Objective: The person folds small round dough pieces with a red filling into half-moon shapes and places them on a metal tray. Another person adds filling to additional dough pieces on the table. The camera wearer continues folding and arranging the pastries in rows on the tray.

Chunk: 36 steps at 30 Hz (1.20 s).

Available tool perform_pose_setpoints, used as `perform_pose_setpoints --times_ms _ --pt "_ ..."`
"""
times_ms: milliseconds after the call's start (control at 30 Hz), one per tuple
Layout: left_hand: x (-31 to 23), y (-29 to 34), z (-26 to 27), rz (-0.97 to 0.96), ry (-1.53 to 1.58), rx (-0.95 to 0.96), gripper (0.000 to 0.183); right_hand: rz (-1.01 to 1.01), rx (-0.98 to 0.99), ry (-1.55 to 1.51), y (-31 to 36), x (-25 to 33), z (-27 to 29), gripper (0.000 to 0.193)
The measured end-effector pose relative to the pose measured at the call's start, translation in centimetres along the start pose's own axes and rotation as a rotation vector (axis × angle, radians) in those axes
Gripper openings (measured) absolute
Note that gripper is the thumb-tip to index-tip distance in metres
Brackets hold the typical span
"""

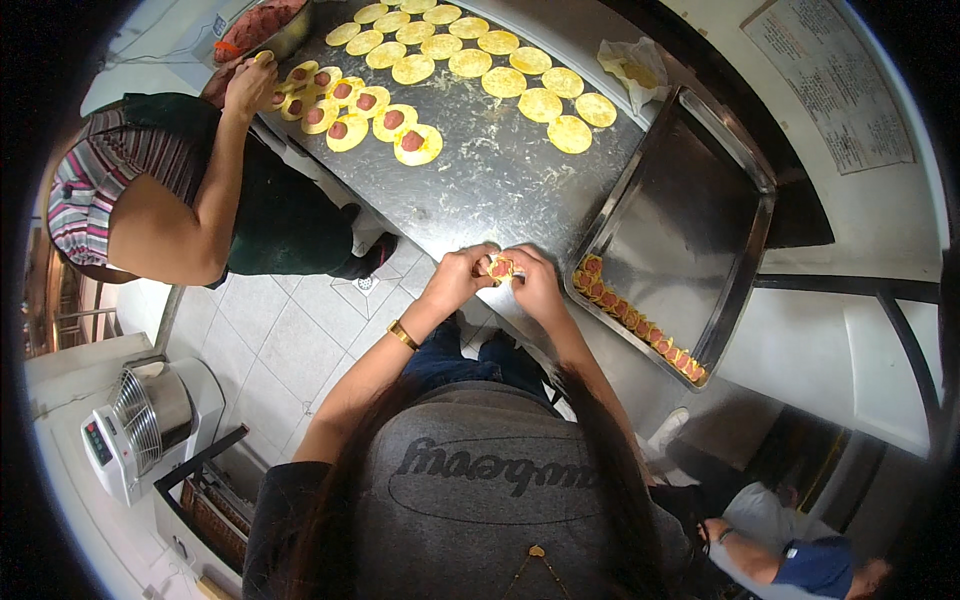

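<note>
My left hand (464, 274) and my right hand (537, 284) meet at the near edge of the steel table (450, 210). Between their fingertips they pinch a small open-topped dumpling (501, 267), a yellow wrapper gathered around pinkish meat filling. Just right of my right hand lies a deep metal tray (690, 215). A row of similar dumplings (640, 322) lines its near side. Farther left on the table are several round yellow wrappers with meat dabs (412, 142). Plain round wrappers (470, 63) lie in rows along the far side.
At the left a co-worker's hand (250, 85) is over the wrappers, beside a metal bowl (290, 38) of meat. A crumpled plastic bag (635, 72) sits by the tray's far corner. Behind left stands a mixer (150, 420). Another person (790, 560) is low at the right rear.
</note>
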<state>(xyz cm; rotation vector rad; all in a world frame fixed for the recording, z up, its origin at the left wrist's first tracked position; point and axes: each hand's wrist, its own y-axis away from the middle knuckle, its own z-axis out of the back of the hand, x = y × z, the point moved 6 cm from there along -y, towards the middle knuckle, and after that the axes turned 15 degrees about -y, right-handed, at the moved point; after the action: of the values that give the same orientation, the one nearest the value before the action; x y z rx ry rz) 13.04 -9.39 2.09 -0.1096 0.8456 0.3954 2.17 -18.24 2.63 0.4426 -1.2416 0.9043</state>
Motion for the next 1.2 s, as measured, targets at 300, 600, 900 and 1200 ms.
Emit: perform_pose_setpoints --times_ms 300,600,900,1200 --pt "-1.0 -0.6 -0.2 0.010 -0.071 0.055 0.029 -0.115 0.005 0.069 0.2 -1.1 0.0 0.037" --pt "-1.2 -0.7 -0.3 0.029 -0.087 0.066 0.027 -0.085 -0.012 0.135 0.4 -1.1 0.2 0.037" --pt "-0.9 -1.0 -0.6 -0.100 -0.051 -0.024 0.026 -0.117 -0.052 0.150 0.3 -0.8 0.2 0.038" --pt "-0.8 -1.2 -0.4 -0.114 0.015 -0.112 0.025 -0.111 -0.115 0.196 0.2 -0.6 0.4 0.036"
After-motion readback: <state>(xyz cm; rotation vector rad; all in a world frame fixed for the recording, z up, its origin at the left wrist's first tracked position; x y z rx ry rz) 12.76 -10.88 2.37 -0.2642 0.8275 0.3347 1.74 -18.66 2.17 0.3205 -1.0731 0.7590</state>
